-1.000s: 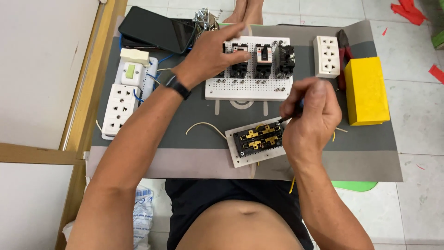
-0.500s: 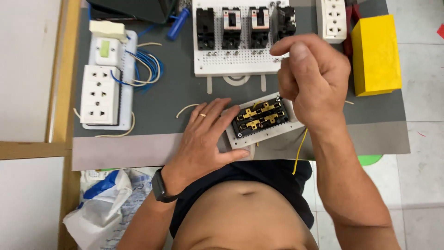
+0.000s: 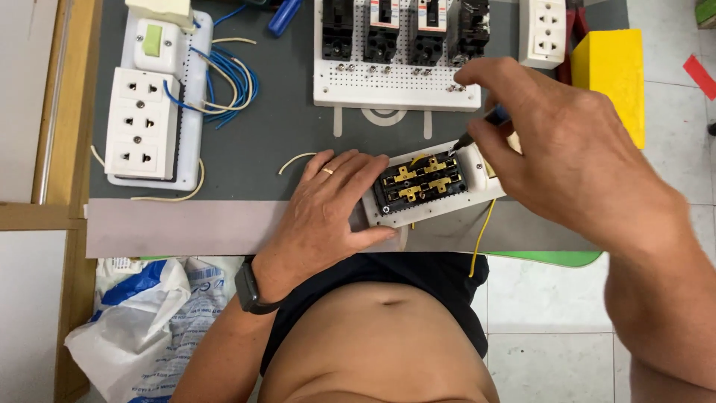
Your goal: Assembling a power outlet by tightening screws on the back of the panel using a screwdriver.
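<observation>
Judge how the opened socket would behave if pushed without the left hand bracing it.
The socket looks like thin light plastic lying flat, so it would probably slide on the smooth mat rather than tip. The left hand presses its edge, suggesting it shifts under the screwdriver.

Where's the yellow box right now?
In the head view the yellow box stands at the far right of the grey mat, just right of the small white socket and beyond the right hand.

free: bare grey mat (image 3: 276, 127) at frame centre, between socket strip (image 3: 142, 123) and open socket (image 3: 425, 186) | blocked: upper centre by breaker board (image 3: 395, 52), upper right by yellow box (image 3: 608, 78) | loose blue wires (image 3: 231, 78) upper left
</observation>
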